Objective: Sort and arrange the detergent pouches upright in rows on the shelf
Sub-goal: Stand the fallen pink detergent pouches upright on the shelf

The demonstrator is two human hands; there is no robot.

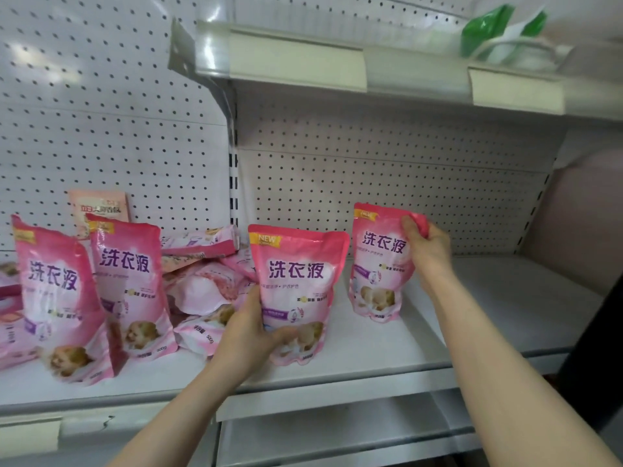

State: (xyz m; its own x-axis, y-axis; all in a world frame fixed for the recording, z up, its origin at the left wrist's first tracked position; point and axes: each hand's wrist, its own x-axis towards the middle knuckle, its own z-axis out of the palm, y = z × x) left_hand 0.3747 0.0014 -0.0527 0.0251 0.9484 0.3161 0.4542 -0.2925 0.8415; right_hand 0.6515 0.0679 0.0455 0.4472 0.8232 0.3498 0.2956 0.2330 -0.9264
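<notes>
Here, nearest me, my left hand [251, 335] wraps its fingers [286, 333] round the lower left edge of a pink pouch [296, 291] standing near the front of the shelf [488, 318]. Farther back and to the right, my right hand [425, 251] pinches the top right corner of a second pouch [379, 264], also upright, well apart from the first. To the left two more pouches [129, 284] stand near the shelf front, and behind them a pile [205, 288] lies flat and jumbled, so most of the sorting remains. These bags look soft and liquid-filled, I judge: heavy at the base, slumping when tilted, with a slick film. The sealed top rim seems the stiffest place to pinch; a palm round the belly steadies it best.
</notes>
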